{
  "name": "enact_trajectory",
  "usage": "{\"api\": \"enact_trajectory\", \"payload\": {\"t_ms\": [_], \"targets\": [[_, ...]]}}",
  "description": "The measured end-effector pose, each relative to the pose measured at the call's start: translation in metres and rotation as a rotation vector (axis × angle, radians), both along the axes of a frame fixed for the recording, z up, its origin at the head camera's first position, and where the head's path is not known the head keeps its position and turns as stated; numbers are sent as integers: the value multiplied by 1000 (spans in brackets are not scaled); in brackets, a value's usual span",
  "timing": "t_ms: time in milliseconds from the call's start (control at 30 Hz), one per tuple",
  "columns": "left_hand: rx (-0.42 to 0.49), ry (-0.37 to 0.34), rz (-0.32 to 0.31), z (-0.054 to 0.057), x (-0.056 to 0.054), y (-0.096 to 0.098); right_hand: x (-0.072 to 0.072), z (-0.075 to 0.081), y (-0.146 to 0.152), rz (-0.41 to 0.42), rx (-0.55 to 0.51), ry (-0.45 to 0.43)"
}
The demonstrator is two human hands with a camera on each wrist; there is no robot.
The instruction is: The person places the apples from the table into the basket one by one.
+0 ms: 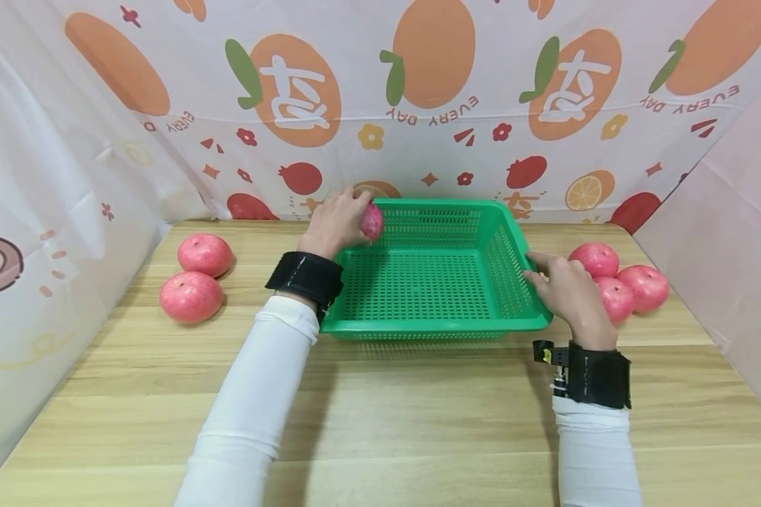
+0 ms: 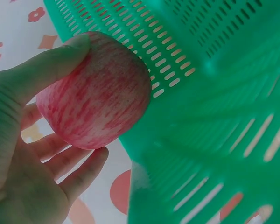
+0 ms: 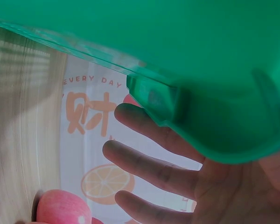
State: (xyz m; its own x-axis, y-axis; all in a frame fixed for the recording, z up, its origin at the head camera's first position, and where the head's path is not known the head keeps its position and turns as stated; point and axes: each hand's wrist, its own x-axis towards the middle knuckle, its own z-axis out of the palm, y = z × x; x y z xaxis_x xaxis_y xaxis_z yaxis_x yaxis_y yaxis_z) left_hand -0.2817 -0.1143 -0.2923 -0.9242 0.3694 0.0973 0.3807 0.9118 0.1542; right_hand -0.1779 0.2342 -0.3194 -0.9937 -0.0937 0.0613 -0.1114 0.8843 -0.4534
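A green plastic basket (image 1: 418,325) with slotted walls stands in the middle of the wooden table. Over its far left corner, my left hand (image 1: 337,224) holds a red apple (image 1: 372,224). The left wrist view shows the thumb across this streaked apple (image 2: 98,93) and fingers on its other side. On the basket's right rim, my right hand (image 1: 567,292) grips the edge between thumb and fingers. From the right wrist, several fingers (image 3: 149,163) reach out below the green rim (image 3: 224,156), and the thumb is mostly hidden behind it.
Two apples (image 1: 192,297) sit at the left of the table. Three more apples (image 1: 645,287) cluster to the right, just beyond my right hand. A fruit-printed curtain (image 1: 368,165) hangs behind the basket, with plain cloth along the sides.
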Motion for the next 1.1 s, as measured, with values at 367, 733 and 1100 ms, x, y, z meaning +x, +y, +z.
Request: {"api": "enact_trajectory", "payload": {"t_ms": [367, 733, 1100], "targets": [[-11, -33, 22, -6, -2, -2, 0, 1, 0, 4, -2, -5], [-24, -80, 44, -9, -3, -3, 0, 1, 0, -4, -5, -19], [-36, -98, 26, -14, -5, -4, 0, 0, 1, 2, 7, -2]]}}
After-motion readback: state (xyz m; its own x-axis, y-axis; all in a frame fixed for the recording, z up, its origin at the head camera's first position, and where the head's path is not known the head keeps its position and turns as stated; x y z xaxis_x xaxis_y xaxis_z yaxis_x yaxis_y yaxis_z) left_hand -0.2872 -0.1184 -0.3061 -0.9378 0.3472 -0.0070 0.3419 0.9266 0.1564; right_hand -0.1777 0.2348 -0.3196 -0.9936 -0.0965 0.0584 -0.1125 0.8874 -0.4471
